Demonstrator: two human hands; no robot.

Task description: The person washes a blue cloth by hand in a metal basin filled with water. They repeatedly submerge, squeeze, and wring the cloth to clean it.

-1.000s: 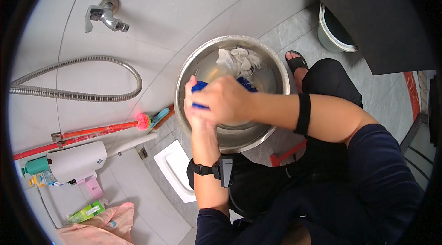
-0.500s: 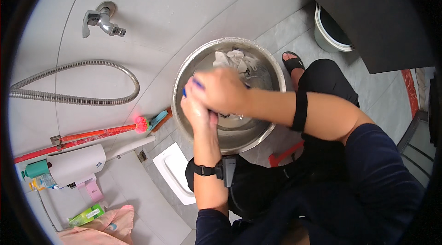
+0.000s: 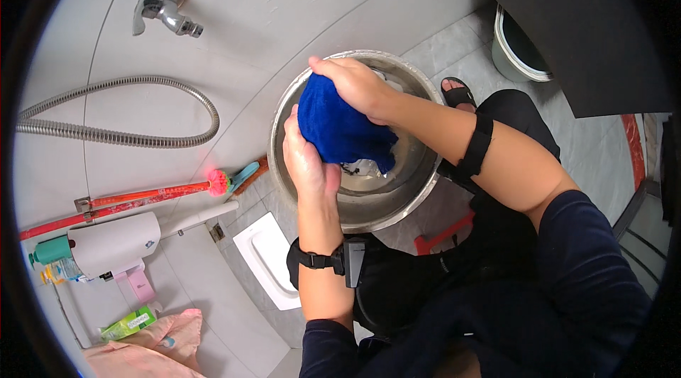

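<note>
1. At the far left, a ribbed metal hose [image 3: 128, 138] made a long loop against the smooth, pale wall.
2. Below it lay a thin, wrinkled pink cloth [image 3: 177, 339]; above the hose was a shiny chrome tap [image 3: 170, 14].
3. Further right, a round pink brush head [image 3: 218, 183] showed bristles like a pompom.
4. Next came the left hand [image 3: 308, 165], curved around the left border of the blue cloth, gripping it; some fingers were hidden.
5. Between both hands, the blue cloth [image 3: 330, 122], soft and fuzzy, hung in folds over the round, dull metal basin [image 3: 376, 218].
6. Under its lower edge, crumpled white fabric [image 3: 365, 168] was partly visible.
7. The right hand [image 3: 362, 90] pinched the cloth's upper edge, its thumb stretched; how firmly, I could not tell.
8. At right stood a rounded, pale bucket [image 3: 512, 66].
</note>
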